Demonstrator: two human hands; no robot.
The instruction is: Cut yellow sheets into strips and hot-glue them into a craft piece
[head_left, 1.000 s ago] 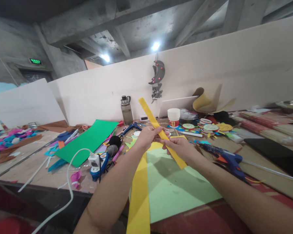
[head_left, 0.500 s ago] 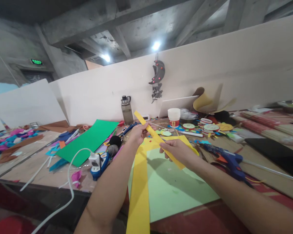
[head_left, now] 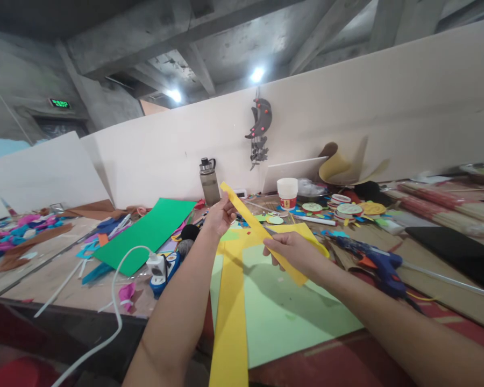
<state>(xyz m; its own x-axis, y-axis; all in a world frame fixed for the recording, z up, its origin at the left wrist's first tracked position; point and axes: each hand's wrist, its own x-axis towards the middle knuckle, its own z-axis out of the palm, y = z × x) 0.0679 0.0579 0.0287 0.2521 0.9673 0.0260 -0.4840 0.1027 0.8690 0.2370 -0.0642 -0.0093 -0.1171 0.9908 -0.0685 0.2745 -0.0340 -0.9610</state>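
Note:
Both my hands hold a narrow yellow paper strip stretched in the air above the table. My left hand pinches its far upper end. My right hand is closed on the strip near its lower end. Beneath them lie a light green sheet and a long, wider yellow sheet that hangs over the table's near edge.
A dark green sheet lies at the left, with a white charger and cable beside it. A blue glue gun, a water bottle, a white cup, round paper discs and scraps crowd the table.
My hands have moved apart along the yellow strip: the left one slid up to its far end. The strip tilted lower and its top end dropped.

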